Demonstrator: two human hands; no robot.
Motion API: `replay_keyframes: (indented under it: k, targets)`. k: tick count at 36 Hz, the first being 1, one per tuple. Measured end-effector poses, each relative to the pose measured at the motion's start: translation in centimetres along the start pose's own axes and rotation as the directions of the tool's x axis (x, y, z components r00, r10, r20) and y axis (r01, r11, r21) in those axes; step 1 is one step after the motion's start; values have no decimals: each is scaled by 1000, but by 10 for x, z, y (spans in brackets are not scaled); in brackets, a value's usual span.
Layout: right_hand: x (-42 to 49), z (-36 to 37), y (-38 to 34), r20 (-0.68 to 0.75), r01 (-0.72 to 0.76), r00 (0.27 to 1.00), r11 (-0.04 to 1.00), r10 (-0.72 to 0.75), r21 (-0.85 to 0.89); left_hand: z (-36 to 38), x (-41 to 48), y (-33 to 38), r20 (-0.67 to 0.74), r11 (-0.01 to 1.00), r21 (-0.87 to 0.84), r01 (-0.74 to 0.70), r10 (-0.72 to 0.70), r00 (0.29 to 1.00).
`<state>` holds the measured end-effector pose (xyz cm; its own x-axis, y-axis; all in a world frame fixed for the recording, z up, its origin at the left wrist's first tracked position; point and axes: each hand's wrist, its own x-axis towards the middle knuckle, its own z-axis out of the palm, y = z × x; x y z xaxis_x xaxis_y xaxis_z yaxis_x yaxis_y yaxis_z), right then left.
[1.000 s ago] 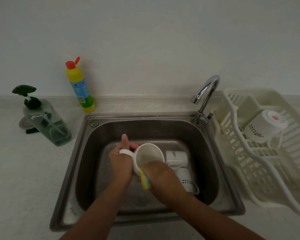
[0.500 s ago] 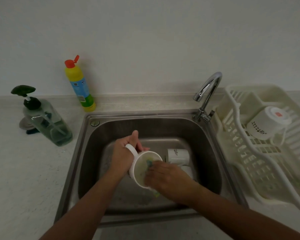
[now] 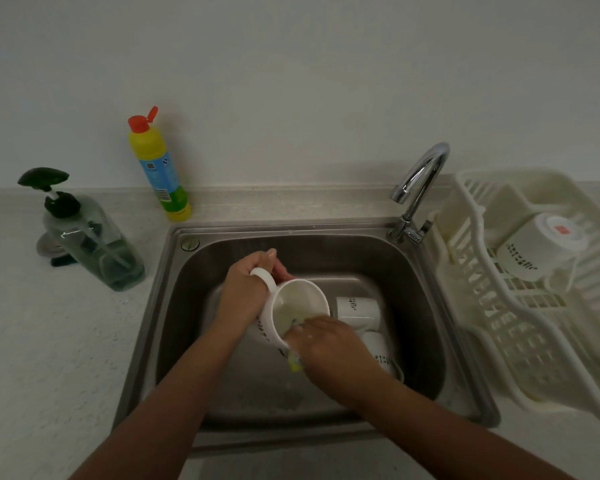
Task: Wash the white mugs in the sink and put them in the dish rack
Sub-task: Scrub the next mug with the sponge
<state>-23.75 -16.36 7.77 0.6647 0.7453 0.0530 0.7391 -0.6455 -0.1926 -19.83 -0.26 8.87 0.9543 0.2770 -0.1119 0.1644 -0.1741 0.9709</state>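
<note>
**Scrubbing a white mug over the sink**

At the centre of the frame, a person is holding a white mug point(image 3: 293, 315) above the steel sink point(image 3: 430, 306). The left hand point(image 3: 245, 294) is grasping the mug by its handle and tilting it so the open mouth is facing the camera, probably so its inside can be reached. The right hand point(image 3: 329, 344) is clenched around a yellow sponge point(image 3: 294, 362) and is pressing it against the mug's lower rim; only a small edge of the sponge is showing.

Just right of the hands, two more white mugs point(image 3: 357, 308) are lying in the basin, apparently waiting their turn. At the right edge of the frame, a cream dish rack point(image 3: 534, 341) is sitting on the table beside the sink, with one mug point(image 3: 534, 252) already resting in it, tipped base-up, likely to drain. The faucet point(image 3: 418, 188) is standing between sink and rack; no water is visibly running. At the upper left, a yellow bottle point(image 3: 160, 168) and a soap dispenser point(image 3: 87, 237) are standing on the table.
</note>
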Motion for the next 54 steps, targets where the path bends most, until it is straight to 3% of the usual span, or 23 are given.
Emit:
replay_keyframes:
  k: [3,6,8,10,13,18,21,25,30,32,34,36,38,40,43,45,48,51,54]
  targets:
    - [5,-9,0,-4,-55,998,998,55,2,-8,-12,-11,32,984,63,-164,163,986]
    - [12,-24,0,68,-149,987,988,147,30,-12,-37,-27,95,954,-9,-301,300,949]
    - [14,-28,2,63,-189,981,981,186,44,-14,-45,-42,170,864,137,-484,461,871]
    - [17,-29,1,64,-215,975,975,211,56,-15,-47,-54,258,790,250,-560,503,825]
    - [20,-26,-6,111,-248,965,964,238,95,-10,-39,-62,277,786,279,-552,484,830]
    - [21,-24,-20,182,-294,947,941,263,169,-2,-28,-56,125,850,202,-486,469,874]
    - [20,-28,-24,222,-305,939,933,261,191,-8,-23,-49,177,759,279,-588,561,809]
    - [15,-35,-20,262,-239,945,960,195,147,-14,-13,-46,257,607,333,-721,678,689]
    - [12,-55,3,251,2,968,1000,-2,2,-24,-12,-46,279,700,228,-677,619,734]
    - [10,-57,6,297,-47,954,998,33,41,-25,-13,-46,285,694,272,-667,604,745]
    - [13,-57,0,350,-189,929,966,119,175,-24,-16,-44,289,670,315,-672,606,741]
    - [13,-55,-10,379,-380,896,843,232,380,-21,-18,-42,322,652,338,-679,598,734]
    - [10,-48,-15,316,-425,902,732,293,532,-19,-21,-42,371,664,370,-649,535,759]
    - [8,-42,-16,257,-392,920,726,297,565,-20,-21,-42,408,678,391,-623,479,777]
    - [4,-36,-5,292,-283,943,842,158,459,-25,-19,-43,431,681,308,-665,523,735]
    - [-1,-36,10,299,-87,954,974,22,209,-30,-17,-41,457,722,285,-630,476,752]
    - [-5,-41,32,259,203,948,978,-185,-43,-33,-15,-39,494,740,280,-612,435,753]
    - [-4,-45,38,247,273,935,961,-254,-46,-33,-16,-36,515,716,279,-640,451,729]
    - [-6,-39,28,178,245,958,965,-225,-96,-35,-18,-31,541,673,302,-675,462,702]
